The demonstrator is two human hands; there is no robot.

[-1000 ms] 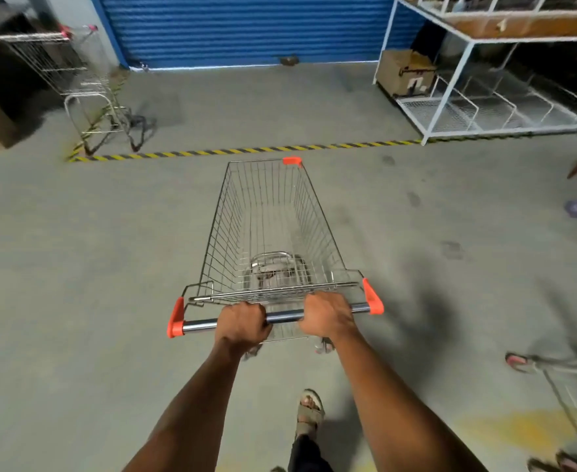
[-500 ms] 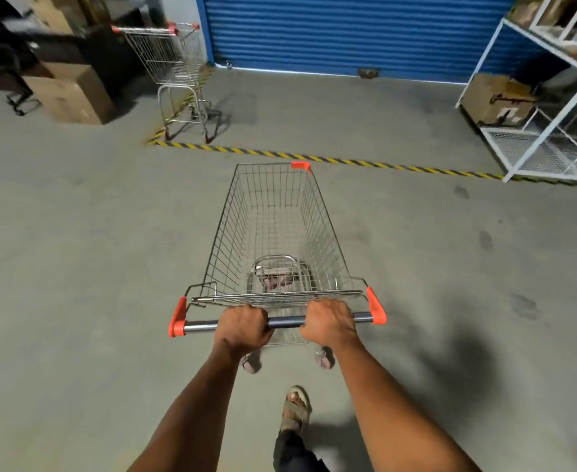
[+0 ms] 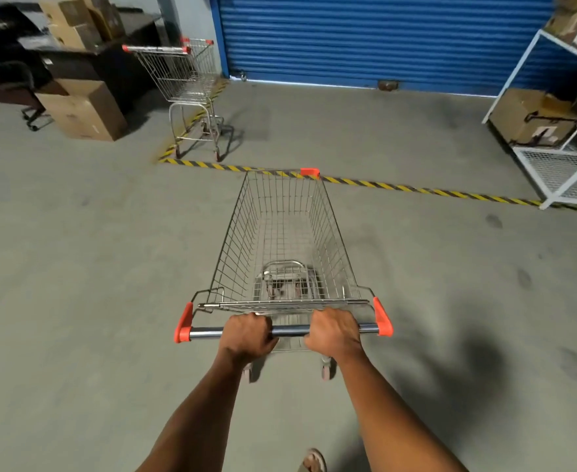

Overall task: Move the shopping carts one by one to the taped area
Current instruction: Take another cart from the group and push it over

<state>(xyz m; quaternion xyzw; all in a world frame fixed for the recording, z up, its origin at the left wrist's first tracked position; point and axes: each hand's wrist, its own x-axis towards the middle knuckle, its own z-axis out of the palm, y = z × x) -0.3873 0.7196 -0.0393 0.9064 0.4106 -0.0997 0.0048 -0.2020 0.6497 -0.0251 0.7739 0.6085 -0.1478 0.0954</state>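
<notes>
— The cart?
— Empty silver wire shopping cart (image 3: 285, 240), orange corners, nose at the striped floor tape (image 3: 399, 188).
— Grip?
— Left hand (image 3: 248, 335) and right hand (image 3: 334, 330) both clenched round its handlebar (image 3: 289, 331).

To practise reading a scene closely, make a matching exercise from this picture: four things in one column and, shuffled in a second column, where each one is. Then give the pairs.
Things
1. near cart
2. far cart
3. roller door
4. cardboard box

Places
A. back wall, beyond the striped tape
B. far left, beside the dark desk
C. at the tape's left corner
D. held at its handle by the left hand and right hand

Pairs: 1-D, 2-C, 3-A, 4-B
</notes>
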